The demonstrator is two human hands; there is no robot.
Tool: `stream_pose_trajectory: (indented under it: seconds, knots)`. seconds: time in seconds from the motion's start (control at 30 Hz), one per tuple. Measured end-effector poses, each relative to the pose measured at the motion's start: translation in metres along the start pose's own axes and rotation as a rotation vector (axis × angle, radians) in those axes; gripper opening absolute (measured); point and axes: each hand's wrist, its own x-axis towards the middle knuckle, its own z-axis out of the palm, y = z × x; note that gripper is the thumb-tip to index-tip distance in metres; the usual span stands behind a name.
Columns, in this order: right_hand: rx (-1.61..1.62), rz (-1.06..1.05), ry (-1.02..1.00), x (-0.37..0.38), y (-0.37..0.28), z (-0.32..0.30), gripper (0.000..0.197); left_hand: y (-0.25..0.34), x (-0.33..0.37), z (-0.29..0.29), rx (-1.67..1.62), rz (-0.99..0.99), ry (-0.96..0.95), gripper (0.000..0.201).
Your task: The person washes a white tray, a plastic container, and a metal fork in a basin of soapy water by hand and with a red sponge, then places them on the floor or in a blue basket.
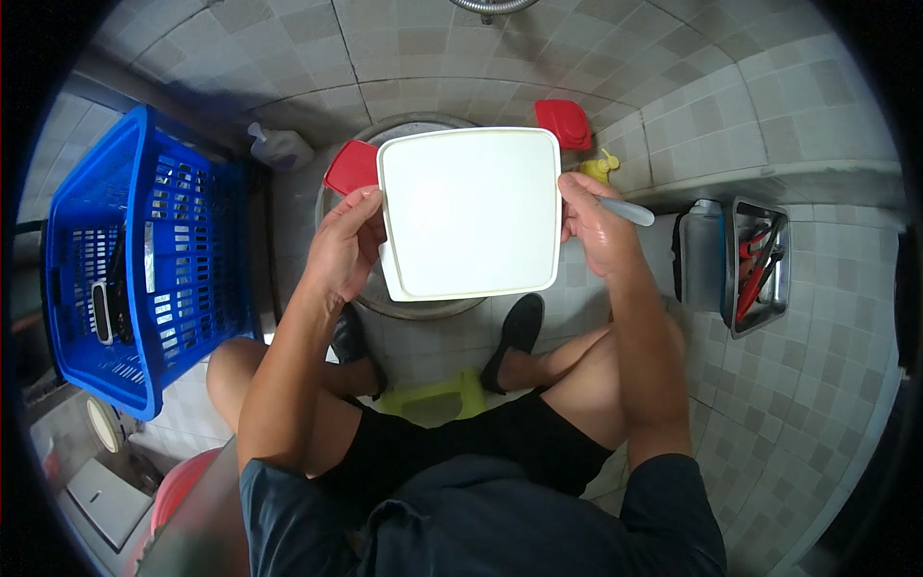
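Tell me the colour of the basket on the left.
Blue, the slotted plastic basket; it shows best in the head view.

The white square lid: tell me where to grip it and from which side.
Grip the white square lid by its two opposite side rims, coming in from left and right, as the left hand and right hand do now. It is broad, flat and thin, so pinching the raised rim probably holds steadier than the smooth face.

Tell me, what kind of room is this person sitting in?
Probably a tiled washing-up corner, like a wash area or bathroom floor. The floor and wall are small grey tiles, a round metal basin sits under the white square container held in both hands, and a soap pump bottle stands nearby.
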Motion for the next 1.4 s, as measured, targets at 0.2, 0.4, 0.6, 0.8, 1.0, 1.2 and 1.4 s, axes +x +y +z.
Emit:
stream_pose_trajectory:
  seconds: [0.2,0.4,0.6,0.8,1.0,1.2,1.4]
  knots:
    - [0.014,0.053,0.008,-0.005,-0.007,-0.001,0.040,-0.005,0.009,-0.001,-0.006,-0.020,-0.066,0.020]
    - [0.131,0.045,-0.031,0.000,-0.011,0.007,0.037,-0.009,0.010,-0.008,0.048,-0.022,0.018,0.022]
    - [0.166,0.003,-0.092,-0.003,-0.017,0.006,0.035,-0.009,0.009,0.005,0.087,-0.050,0.090,0.023]
    - [0.126,-0.129,-0.083,0.003,-0.010,0.008,0.032,-0.010,0.014,-0.005,0.033,-0.028,0.047,0.023]
    - [0.090,-0.123,-0.105,0.001,-0.010,0.007,0.032,-0.007,0.013,-0.008,0.056,-0.011,0.003,0.023]
    - [0.107,-0.121,-0.072,-0.003,-0.012,0.009,0.031,-0.003,0.007,-0.006,0.021,0.013,-0.015,0.022]
    - [0.432,-0.064,-0.075,-0.004,-0.013,0.015,0.038,-0.013,-0.019,-0.001,0.018,-0.070,-0.373,0.040]
